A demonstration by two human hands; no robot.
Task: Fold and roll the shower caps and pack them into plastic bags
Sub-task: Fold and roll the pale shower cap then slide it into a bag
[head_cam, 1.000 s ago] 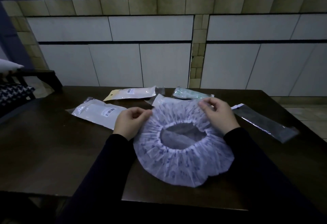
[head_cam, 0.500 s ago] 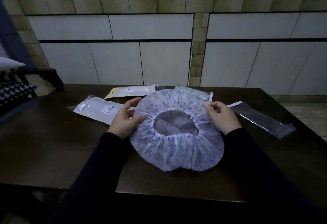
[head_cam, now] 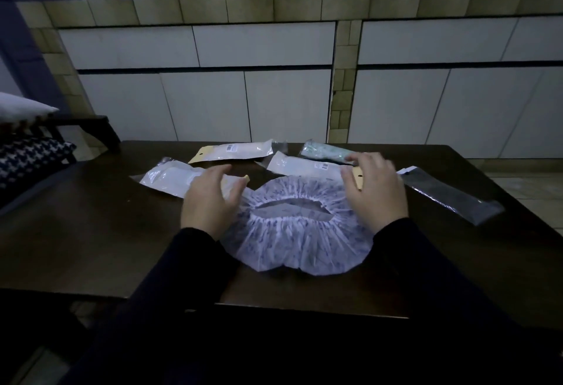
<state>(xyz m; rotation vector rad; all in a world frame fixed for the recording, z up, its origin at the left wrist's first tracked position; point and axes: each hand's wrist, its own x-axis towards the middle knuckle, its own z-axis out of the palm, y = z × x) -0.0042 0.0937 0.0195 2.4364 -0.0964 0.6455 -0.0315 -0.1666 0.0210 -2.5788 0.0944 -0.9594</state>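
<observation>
Two dark sleeves (head_cam: 182, 278) reach forward from the bottom of the view over a dark wooden table (head_cam: 91, 232). Nearest on the tabletop lies the shower cap (head_cam: 301, 241), spread flat with its elastic opening facing up, pale with a small bluish print. The left hand (head_cam: 208, 199) is over the cap's left edge with fingers loosely spread and gripping nothing; whether it touches the cap cannot be told. The right hand (head_cam: 376, 189) is over the cap's right edge, fingers likewise extended and slack, blurred at the tips, holding nothing.

Beyond the hands lie several plastic bags. A white packet (head_cam: 170, 177) sits to the left, partly under the left hand. A packet with a yellow header (head_cam: 234, 151) lies farther back, and another white packet (head_cam: 304, 167) lies just behind the cap. A greenish packet (head_cam: 323, 151) lies at the far side, by the right fingertips. A dark, long bag (head_cam: 451, 196) rests to the right, well apart from the cap. Behind the table stands a wall of pale cabinets (head_cam: 274, 86).
</observation>
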